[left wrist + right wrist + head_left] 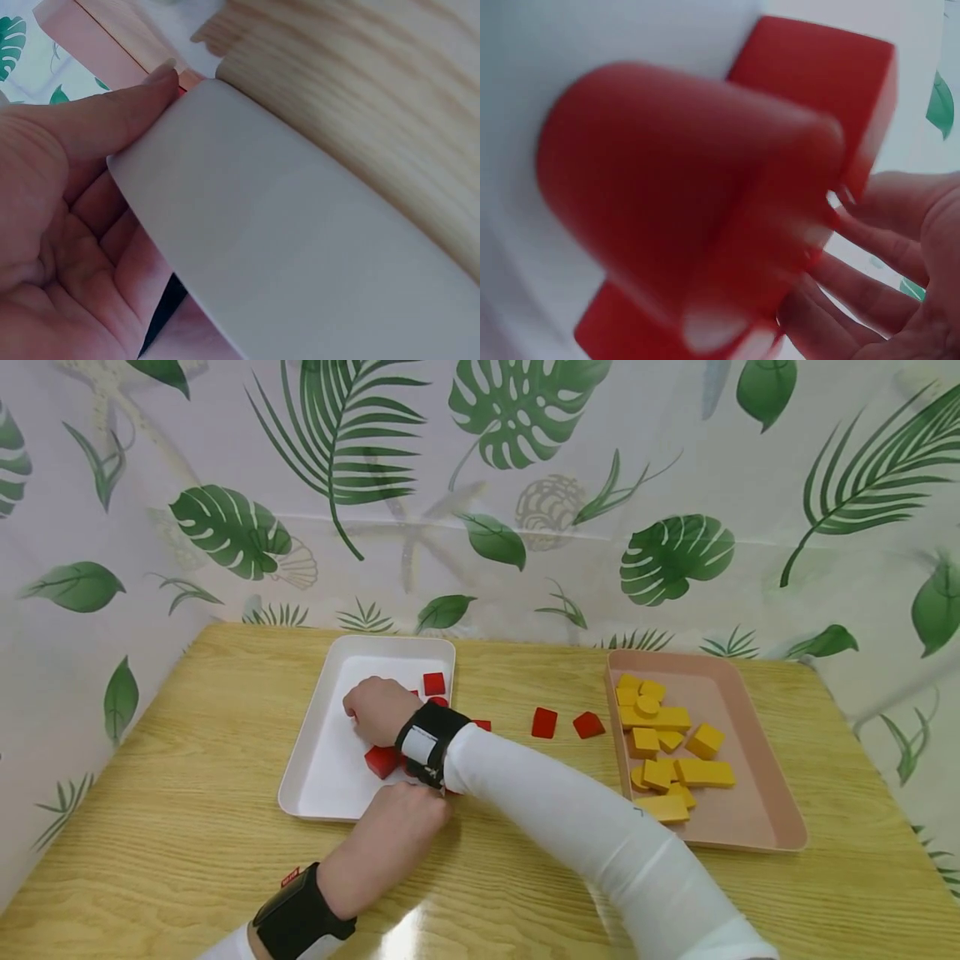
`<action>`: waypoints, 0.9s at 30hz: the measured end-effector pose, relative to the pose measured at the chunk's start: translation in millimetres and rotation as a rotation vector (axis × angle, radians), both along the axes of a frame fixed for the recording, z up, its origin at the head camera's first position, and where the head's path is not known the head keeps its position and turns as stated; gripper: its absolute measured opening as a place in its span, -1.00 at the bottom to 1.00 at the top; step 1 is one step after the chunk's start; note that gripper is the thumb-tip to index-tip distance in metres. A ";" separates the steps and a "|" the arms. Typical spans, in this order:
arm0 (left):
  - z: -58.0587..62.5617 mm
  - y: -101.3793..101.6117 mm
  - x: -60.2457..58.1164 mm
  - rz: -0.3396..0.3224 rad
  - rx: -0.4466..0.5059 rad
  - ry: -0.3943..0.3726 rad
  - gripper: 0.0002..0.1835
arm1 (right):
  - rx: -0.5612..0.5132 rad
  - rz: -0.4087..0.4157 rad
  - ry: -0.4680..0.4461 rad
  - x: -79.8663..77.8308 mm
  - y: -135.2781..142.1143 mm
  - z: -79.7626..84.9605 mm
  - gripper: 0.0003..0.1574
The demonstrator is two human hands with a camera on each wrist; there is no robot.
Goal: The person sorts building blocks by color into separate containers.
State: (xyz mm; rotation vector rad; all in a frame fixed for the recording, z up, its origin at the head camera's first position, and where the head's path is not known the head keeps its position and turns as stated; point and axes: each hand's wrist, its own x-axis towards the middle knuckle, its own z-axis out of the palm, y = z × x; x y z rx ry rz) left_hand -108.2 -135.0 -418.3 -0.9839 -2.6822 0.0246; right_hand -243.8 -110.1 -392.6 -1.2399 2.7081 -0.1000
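Observation:
Inside the white tray [324, 777], my right hand [380, 710] bends downward over several red blocks [382, 762]. In the right wrist view its thumb and fingers pinch at a red block [821, 71], partly covered by a blurred red round-ended block [675, 165] close to the camera. My left hand [397, 831] grips the tray's near right corner. The left wrist view shows the left thumb [124, 112] along the rim and the fingers around the tray's wall [262, 202]. Part of the red pile is hidden under the right wrist.
A pink tray [765, 777] at the right holds several yellow blocks [656, 718]. Between the trays, a red block [544, 722] and an angled red block [588, 725] lie on the wooden table [187, 760]. A leaf-patterned cloth [420, 510] hangs behind.

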 end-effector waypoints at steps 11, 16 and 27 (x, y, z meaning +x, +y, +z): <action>1.8 -0.7 -0.7 -0.004 0.039 -0.082 -0.75 | -0.062 -0.077 -0.034 -2.4 26.8 24.4 -0.58; 3.4 0.8 -0.6 -0.005 0.043 -0.141 -0.76 | -0.089 -0.114 -0.054 1.8 54.2 33.5 -0.53; 4.2 3.2 -1.0 0.011 0.026 -0.166 -0.80 | -0.110 -0.163 -0.041 22.2 118.3 35.0 -0.43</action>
